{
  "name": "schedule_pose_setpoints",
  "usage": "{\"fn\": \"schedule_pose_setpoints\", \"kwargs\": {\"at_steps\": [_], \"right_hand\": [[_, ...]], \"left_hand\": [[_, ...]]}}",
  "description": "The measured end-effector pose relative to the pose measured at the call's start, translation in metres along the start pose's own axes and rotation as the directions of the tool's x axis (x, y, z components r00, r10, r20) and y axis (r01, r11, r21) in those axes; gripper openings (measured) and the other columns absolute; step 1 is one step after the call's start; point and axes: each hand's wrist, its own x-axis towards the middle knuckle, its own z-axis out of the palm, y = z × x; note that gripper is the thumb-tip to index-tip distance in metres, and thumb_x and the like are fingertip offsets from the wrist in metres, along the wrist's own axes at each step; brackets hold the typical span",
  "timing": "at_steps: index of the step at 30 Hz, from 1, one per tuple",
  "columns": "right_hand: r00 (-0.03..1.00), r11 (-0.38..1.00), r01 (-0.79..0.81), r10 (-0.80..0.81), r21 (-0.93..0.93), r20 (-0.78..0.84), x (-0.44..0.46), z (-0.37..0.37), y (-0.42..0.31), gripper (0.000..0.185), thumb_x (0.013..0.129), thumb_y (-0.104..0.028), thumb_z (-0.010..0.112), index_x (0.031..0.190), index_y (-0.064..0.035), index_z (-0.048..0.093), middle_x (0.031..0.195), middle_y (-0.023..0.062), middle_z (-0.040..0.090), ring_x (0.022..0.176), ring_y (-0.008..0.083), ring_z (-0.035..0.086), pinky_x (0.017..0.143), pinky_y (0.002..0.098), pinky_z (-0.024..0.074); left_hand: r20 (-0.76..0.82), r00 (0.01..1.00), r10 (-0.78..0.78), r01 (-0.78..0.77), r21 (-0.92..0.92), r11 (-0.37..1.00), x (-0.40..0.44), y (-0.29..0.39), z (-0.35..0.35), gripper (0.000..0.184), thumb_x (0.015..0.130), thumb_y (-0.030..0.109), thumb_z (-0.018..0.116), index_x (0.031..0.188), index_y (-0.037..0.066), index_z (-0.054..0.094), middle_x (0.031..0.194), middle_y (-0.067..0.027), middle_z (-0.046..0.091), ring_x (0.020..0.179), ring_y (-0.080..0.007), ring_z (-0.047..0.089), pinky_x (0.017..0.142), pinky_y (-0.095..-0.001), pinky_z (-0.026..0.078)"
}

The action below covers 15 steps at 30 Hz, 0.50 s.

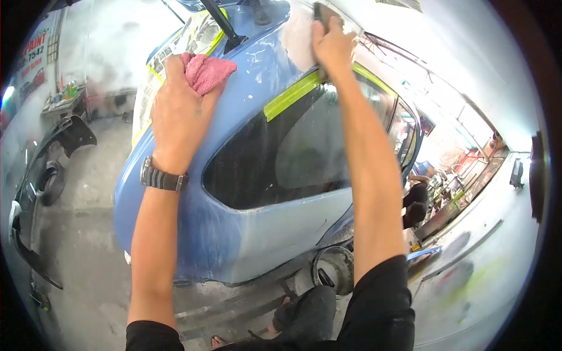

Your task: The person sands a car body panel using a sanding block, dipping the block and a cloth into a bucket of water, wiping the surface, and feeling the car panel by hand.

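Observation:
My left hand [182, 114], with a dark striped watch on the wrist, is closed on a crumpled pink cloth [209, 73] over the blue car body [234, 140]. Stretched farther out, my right hand [333, 50] grips a dark, flat sanding block [325, 13] at the roof, beside a pale, sanded-looking patch [297, 38]. My fingers hide part of the block. Yellow-green masking tape [293, 96] runs along the top edge of the dusty side window [281, 158]. Below the window, the panel shows a whitish-grey area [287, 225].
A bucket [333, 269] stands on the floor close to the car, near my legs. Loose bumper-like dark parts [44, 169] lie at the left. A small cluttered table [64, 102] is by the left wall. Another person's dark-clothed body [417, 202] shows beyond the car.

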Motion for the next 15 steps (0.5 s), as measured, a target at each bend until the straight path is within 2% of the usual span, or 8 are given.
{"fn": "schedule_pose_setpoints", "kwargs": {"at_steps": [1, 3, 6, 7, 8, 11, 13, 15], "right_hand": [[0.998, 0.998, 0.069, -0.069, 0.004, -0.007, -0.032, -0.009, -0.016, 0.058, 0.098, -0.046, 0.057, 0.140, -0.0061, 0.056, 0.124, 0.0406, 0.052, 0.118, 0.0547, 0.052, 0.100, 0.0614, 0.0438], [0.985, 0.985, 0.171, -0.169, 0.038, -0.041, -0.088, -0.027, -0.043, 0.059, 0.100, -0.052, 0.055, 0.145, -0.0149, 0.053, 0.119, 0.0425, 0.053, 0.116, 0.0582, 0.053, 0.095, 0.0635, 0.0461], [0.988, 0.989, 0.149, -0.148, 0.009, -0.051, -0.048, -0.016, -0.033, 0.057, 0.099, -0.053, 0.056, 0.140, -0.0129, 0.057, 0.122, 0.0434, 0.051, 0.115, 0.0579, 0.054, 0.095, 0.0622, 0.0471], [0.997, 0.997, 0.072, -0.071, 0.017, -0.041, -0.019, -0.010, -0.025, 0.058, 0.098, -0.052, 0.055, 0.133, -0.0054, 0.062, 0.122, 0.0417, 0.056, 0.119, 0.0569, 0.053, 0.099, 0.0607, 0.0470], [0.997, 0.997, 0.069, -0.070, -0.031, -0.020, 0.018, 0.007, -0.001, 0.060, 0.098, -0.052, 0.053, 0.128, -0.0011, 0.065, 0.119, 0.0395, 0.063, 0.123, 0.0556, 0.052, 0.102, 0.0592, 0.0461], [0.999, 0.992, -0.032, 0.036, -0.121, 0.033, 0.040, 0.010, 0.005, 0.063, 0.098, -0.052, 0.051, 0.132, -0.0017, 0.064, 0.115, 0.0380, 0.067, 0.125, 0.0549, 0.052, 0.104, 0.0591, 0.0453], [0.996, 0.996, 0.078, -0.080, -0.048, -0.035, 0.004, 0.010, -0.002, 0.061, 0.097, -0.052, 0.055, 0.138, -0.0069, 0.062, 0.115, 0.0392, 0.062, 0.118, 0.0531, 0.055, 0.101, 0.0577, 0.0459], [0.984, 0.986, 0.164, -0.164, -0.002, -0.068, -0.069, -0.022, -0.041, 0.060, 0.097, -0.052, 0.057, 0.140, -0.0099, 0.061, 0.114, 0.0389, 0.059, 0.115, 0.0522, 0.055, 0.100, 0.0570, 0.0463]], "left_hand": [[0.005, 1.000, -0.019, 0.019, 0.002, 1.000, 0.001, 0.000, 0.001, 0.051, 0.086, 0.036, 0.080, 0.119, 0.006, 0.054, 0.102, -0.0213, 0.073, 0.096, -0.0451, 0.069, 0.077, -0.0504, 0.054], [-0.023, 1.000, 0.020, -0.021, -0.031, 0.999, 0.000, -0.001, 0.004, 0.052, 0.086, 0.035, 0.080, 0.120, 0.006, 0.054, 0.101, -0.0216, 0.073, 0.095, -0.0453, 0.069, 0.077, -0.0509, 0.054], [-0.014, 1.000, 0.012, -0.012, -0.030, 0.999, 0.001, -0.004, 0.005, 0.053, 0.086, 0.035, 0.080, 0.121, 0.006, 0.053, 0.100, -0.0219, 0.073, 0.094, -0.0456, 0.069, 0.076, -0.0513, 0.054], [-0.003, 1.000, 0.003, -0.003, -0.027, 1.000, 0.001, -0.003, 0.003, 0.053, 0.086, 0.035, 0.080, 0.121, 0.006, 0.053, 0.100, -0.0220, 0.073, 0.093, -0.0457, 0.069, 0.076, -0.0514, 0.054], [-0.004, 1.000, -0.010, 0.010, -0.017, 1.000, 0.000, -0.003, 0.003, 0.053, 0.086, 0.035, 0.080, 0.121, 0.006, 0.053, 0.100, -0.0221, 0.073, 0.093, -0.0459, 0.069, 0.076, -0.0515, 0.054], [-0.013, 1.000, -0.007, 0.007, 0.002, 1.000, 0.003, -0.002, 0.003, 0.052, 0.086, 0.035, 0.080, 0.121, 0.006, 0.054, 0.099, -0.0224, 0.073, 0.092, -0.0462, 0.069, 0.076, -0.0516, 0.054], [-0.010, 1.000, -0.001, 0.001, 0.001, 1.000, 0.001, -0.002, 0.002, 0.053, 0.086, 0.035, 0.080, 0.121, 0.006, 0.054, 0.098, -0.0225, 0.073, 0.092, -0.0463, 0.069, 0.076, -0.0517, 0.054], [-0.026, 1.000, -0.008, 0.008, -0.021, 1.000, 0.001, -0.001, 0.002, 0.053, 0.086, 0.035, 0.080, 0.121, 0.006, 0.054, 0.097, -0.0228, 0.073, 0.092, -0.0461, 0.069, 0.076, -0.0519, 0.054]]}}
